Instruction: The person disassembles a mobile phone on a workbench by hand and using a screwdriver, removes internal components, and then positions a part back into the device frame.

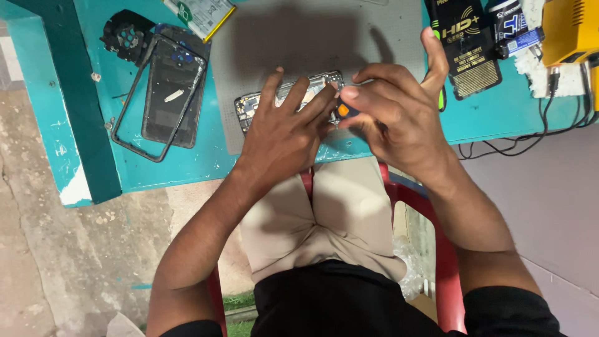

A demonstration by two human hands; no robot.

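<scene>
A: Big blue-green table (187,163) across the top. Grey mat (262,37) flat in the middle of it.

B: Red chair (446,262) lower down, under tan trousers.

A: Next, two hands over the near edge of the mat. Left hand (284,134) spread flat, fingers pressing down on an opened phone (249,105). Nothing gripped there, just held down.

B: And the phone? Lying on the mat, long side across, insides showing, mostly hidden under the fingers.

A: Right hand (393,118) just beside the left, lifted a little. Thumb and bent fingers pinched close together over the right end of the phone. Small orange bit (342,110) by the fingertips. Held or only touched? Cannot tell.

B: Off to the left, well apart from the hands: dark back cover (171,93) with a thin black frame (128,115) lying partly over it.

A: Flat battery (203,15) at the top edge, near the cover.

B: On the right, a black and gold packet (468,43), then a yellow box (571,28) in the corner, black wires (530,140) trailing off the table edge.
</scene>
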